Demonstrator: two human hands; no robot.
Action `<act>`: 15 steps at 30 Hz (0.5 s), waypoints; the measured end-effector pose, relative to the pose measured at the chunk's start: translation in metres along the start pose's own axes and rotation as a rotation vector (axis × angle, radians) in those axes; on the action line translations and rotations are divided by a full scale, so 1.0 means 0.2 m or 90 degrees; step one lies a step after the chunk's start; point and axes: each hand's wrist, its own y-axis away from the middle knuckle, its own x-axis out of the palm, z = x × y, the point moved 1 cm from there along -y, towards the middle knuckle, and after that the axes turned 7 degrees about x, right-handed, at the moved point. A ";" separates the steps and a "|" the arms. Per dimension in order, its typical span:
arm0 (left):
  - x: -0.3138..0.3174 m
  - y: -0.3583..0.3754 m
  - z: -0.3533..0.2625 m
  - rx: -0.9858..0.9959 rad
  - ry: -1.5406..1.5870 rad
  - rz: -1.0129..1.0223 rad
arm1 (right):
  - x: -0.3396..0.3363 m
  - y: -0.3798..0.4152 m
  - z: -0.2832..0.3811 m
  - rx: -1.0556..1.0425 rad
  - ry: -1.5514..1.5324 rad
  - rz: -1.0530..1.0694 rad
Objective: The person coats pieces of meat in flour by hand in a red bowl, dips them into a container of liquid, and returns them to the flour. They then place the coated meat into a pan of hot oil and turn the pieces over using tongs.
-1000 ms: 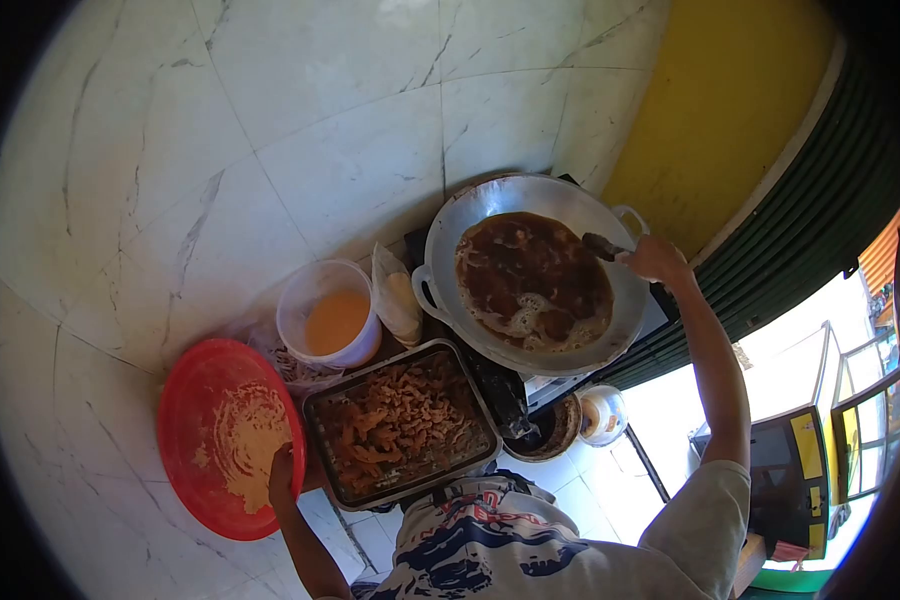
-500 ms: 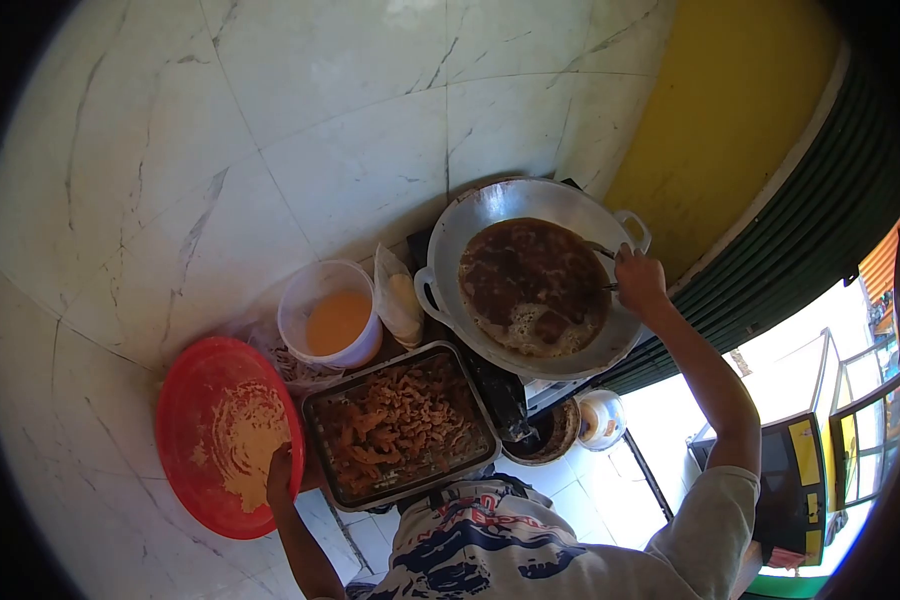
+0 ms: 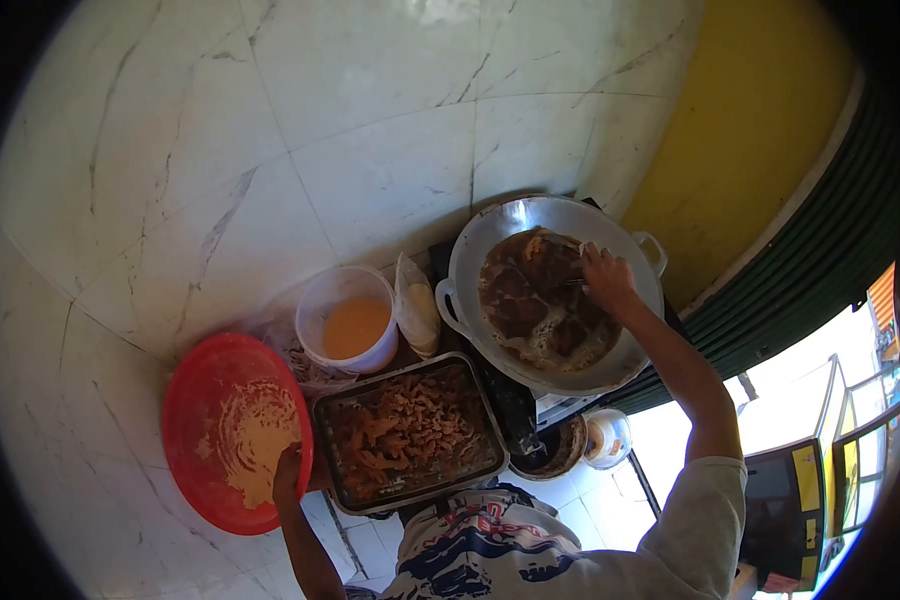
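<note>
My right hand [image 3: 607, 278] is closed around metal tongs [image 3: 574, 282] over the large two-handled wok [image 3: 625, 345]. Their tips are down in the dark brown oil [image 3: 515, 300], which has foam on its near side. A browned fried piece [image 3: 543, 243] shows at the far side of the oil. At the left, my left hand [image 3: 287, 475] grips the near right rim of a red basin [image 3: 192, 430], its fingers partly hidden. Pale flour mix [image 3: 255, 425] coats the basin's inside. Between basin and wok stands a rectangular metal tray [image 3: 332, 488] heaped with brown fried pieces [image 3: 410, 425].
Behind the tray are a clear tub [image 3: 312, 335] of orange liquid and a plastic bag [image 3: 417, 308] of pale contents. A dark-rimmed pot [image 3: 567, 450] and a clear container [image 3: 608, 438] sit below the wok. The tiled wall [image 3: 400, 180] rises behind.
My right hand has moved left and inward over the wok with the tongs. A browned piece now shows at the oil's far side. My left hand stays at the basin rim; the view has shifted slightly.
</note>
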 end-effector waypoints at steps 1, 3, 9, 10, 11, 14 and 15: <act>0.00 0.00 0.00 -0.001 0.008 0.005 | 0.02 -0.03 0.02 0.001 0.005 -0.010; 0.01 0.00 0.02 -0.002 0.022 0.015 | 0.05 -0.08 0.04 0.006 0.003 -0.017; 0.03 -0.01 0.05 -0.045 0.013 0.011 | -0.09 -0.17 0.06 0.055 -0.048 0.079; 0.02 -0.02 0.07 -0.043 0.002 0.012 | -0.09 -0.18 0.05 0.070 -0.063 0.088; 0.01 -0.04 0.10 -0.040 -0.010 0.012 | -0.09 -0.19 0.03 0.086 -0.079 0.097; -0.01 -0.01 0.01 -0.032 -0.007 0.002 | -0.11 -0.18 -0.03 0.157 -0.180 0.166; -0.02 0.00 -0.02 -0.030 0.000 -0.002 | -0.12 -0.17 -0.06 0.205 -0.215 0.200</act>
